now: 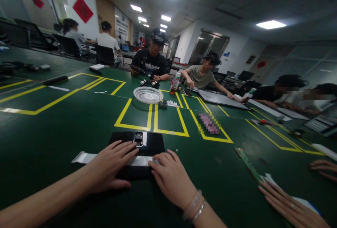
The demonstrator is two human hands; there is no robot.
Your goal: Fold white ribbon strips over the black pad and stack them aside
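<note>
In front of me on the green table lies a flat black panel (pixel 154 143) with a square cutout near its far edge, where a small metal part shows. A flat silvery ribbon cable (pixel 88 158) runs crosswise over the panel, its left end sticking out past the side. My left hand (pixel 112 164) rests on panel and cable with fingers stretched and spread, covering part of both. Bent fingers of my right hand (pixel 172 175) close on the cable's right end, which they partly hide. Two bracelets (pixel 196 207) circle my right wrist.
Another person's hand (pixel 289 200) at right lies near a long green circuit board (pixel 247 163). Beyond the panel are a white round basket (pixel 148 96), a bottle (pixel 173 84) and a pixelated pink item (pixel 209 123). Yellow tape (pixel 134 127) marks the table. People sit across it.
</note>
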